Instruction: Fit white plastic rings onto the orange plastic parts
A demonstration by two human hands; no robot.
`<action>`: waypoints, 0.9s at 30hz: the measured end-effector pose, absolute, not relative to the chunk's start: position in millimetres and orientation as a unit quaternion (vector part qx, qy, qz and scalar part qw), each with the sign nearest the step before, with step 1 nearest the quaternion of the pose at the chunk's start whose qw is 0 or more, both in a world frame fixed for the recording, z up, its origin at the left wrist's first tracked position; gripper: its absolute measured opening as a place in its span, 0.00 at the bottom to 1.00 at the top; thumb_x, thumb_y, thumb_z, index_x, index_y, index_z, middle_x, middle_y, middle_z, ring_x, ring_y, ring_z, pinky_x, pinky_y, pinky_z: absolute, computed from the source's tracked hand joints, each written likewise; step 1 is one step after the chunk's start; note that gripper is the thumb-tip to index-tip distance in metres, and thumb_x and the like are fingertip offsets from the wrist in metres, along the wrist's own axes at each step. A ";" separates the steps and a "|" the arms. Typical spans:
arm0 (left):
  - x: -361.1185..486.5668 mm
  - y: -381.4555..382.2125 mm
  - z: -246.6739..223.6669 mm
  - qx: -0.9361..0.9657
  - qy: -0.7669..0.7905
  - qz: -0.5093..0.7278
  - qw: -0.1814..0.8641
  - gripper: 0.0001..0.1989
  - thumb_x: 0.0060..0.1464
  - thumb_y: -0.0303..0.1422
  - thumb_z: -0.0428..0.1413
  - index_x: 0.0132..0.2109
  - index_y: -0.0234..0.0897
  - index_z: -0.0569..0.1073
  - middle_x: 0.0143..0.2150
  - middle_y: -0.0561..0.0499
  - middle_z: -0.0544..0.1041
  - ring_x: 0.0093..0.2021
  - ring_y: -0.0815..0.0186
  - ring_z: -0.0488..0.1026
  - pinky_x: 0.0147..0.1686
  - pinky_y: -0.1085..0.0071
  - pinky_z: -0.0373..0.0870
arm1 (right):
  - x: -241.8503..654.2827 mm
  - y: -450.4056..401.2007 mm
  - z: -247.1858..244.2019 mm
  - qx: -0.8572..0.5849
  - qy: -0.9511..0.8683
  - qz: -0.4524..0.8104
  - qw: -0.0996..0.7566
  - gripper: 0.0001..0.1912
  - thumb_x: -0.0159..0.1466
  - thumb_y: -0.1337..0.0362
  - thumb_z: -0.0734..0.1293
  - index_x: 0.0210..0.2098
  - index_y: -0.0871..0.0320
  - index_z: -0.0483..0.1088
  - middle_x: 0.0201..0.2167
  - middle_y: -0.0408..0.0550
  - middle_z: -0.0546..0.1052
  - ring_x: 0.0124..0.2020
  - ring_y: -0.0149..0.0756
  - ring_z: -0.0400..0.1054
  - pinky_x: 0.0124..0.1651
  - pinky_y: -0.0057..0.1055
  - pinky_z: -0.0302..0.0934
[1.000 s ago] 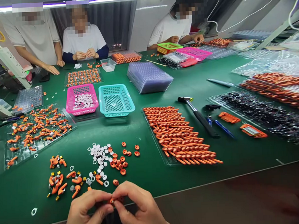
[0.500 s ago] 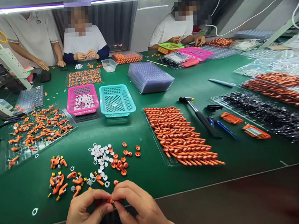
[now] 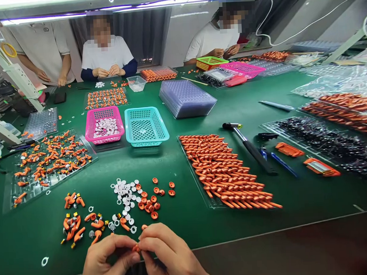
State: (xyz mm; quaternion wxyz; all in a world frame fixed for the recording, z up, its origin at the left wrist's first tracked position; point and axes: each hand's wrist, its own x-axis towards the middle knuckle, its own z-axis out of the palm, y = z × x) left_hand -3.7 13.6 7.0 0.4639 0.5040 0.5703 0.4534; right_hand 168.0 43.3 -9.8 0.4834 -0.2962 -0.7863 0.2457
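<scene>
At the table's near edge, my left hand (image 3: 108,260) and my right hand (image 3: 170,251) meet, both pinching one small orange earbud part (image 3: 135,248). Fingertips cover most of it. Just beyond my fingers lie orange cup-shaped caps (image 3: 154,215) and a scatter of white discs (image 3: 125,190), some ring-shaped with a tab. Left of these, several orange earbud shells (image 3: 72,224) with gold-coloured ends lie loose in small groups. A lone white ring (image 3: 45,261) rests near the front edge at left.
A clear tray of earbud shells (image 3: 20,199) lies left, a tray packed with orange stems (image 3: 230,172) right. Behind stand a pink basket (image 3: 89,135) of white discs, a turquoise basket (image 3: 147,143) and stacked clear trays (image 3: 188,98). A hammer (image 3: 254,150) lies right. Three people work opposite.
The view has shifted slightly, so the table appears lower and further right. My hands keep their pinch on the orange part. The far-right co-worker's hands have drawn together.
</scene>
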 end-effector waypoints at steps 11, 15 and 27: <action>-6.8 16.6 8.9 0.524 0.587 0.429 0.443 0.05 0.45 0.31 0.67 0.33 0.44 0.84 0.30 0.54 0.84 0.29 0.65 0.79 0.33 0.78 0.74 | 165.8 46.3 -10.7 -0.292 -0.778 0.266 0.488 0.11 0.61 0.80 0.63 0.38 0.59 0.69 0.32 0.52 0.76 0.33 0.37 0.71 0.40 0.32 0.72; -9.4 17.5 10.5 0.535 0.585 0.410 0.450 0.05 0.46 0.31 0.67 0.34 0.44 0.84 0.28 0.54 0.83 0.28 0.65 0.79 0.31 0.79 0.74 | 166.1 46.8 -10.0 -0.293 -0.782 0.273 0.477 0.11 0.62 0.79 0.63 0.39 0.60 0.70 0.35 0.53 0.76 0.36 0.37 0.72 0.39 0.30 0.72; -7.5 20.1 13.5 0.518 0.584 0.421 0.461 0.03 0.45 0.31 0.67 0.31 0.42 0.84 0.27 0.52 0.83 0.27 0.65 0.79 0.29 0.78 0.74 | 163.1 47.8 -9.1 -0.303 -0.763 0.292 0.491 0.12 0.60 0.79 0.62 0.37 0.56 0.69 0.31 0.48 0.75 0.33 0.35 0.72 0.35 0.28 0.71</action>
